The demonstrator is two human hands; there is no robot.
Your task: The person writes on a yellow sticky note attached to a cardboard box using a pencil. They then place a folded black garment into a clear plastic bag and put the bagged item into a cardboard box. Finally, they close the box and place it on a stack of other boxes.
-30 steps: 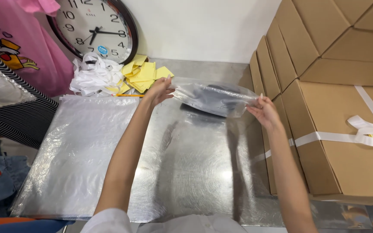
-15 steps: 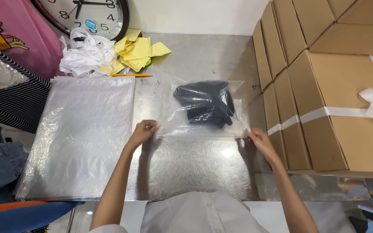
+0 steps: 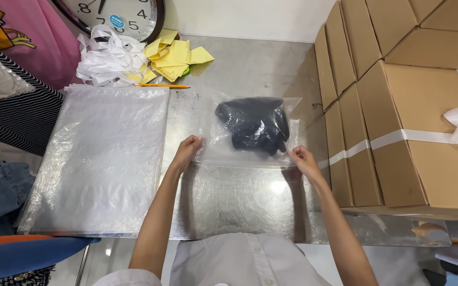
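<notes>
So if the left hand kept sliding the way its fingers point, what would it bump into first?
The left hand points up and right, pinching the clear plastic bag. Going on, it would probably meet the dark folded garment inside that bag first.

A packing station in a small garment workshop or warehouse: a steel table (image 3: 250, 69), taped cartons (image 3: 398, 106) stacked beside it, a pile of clear bags (image 3: 102, 159), paper tags (image 3: 176, 55), white strapping scraps (image 3: 107, 58), a clock (image 3: 117, 16) against the wall.
</notes>
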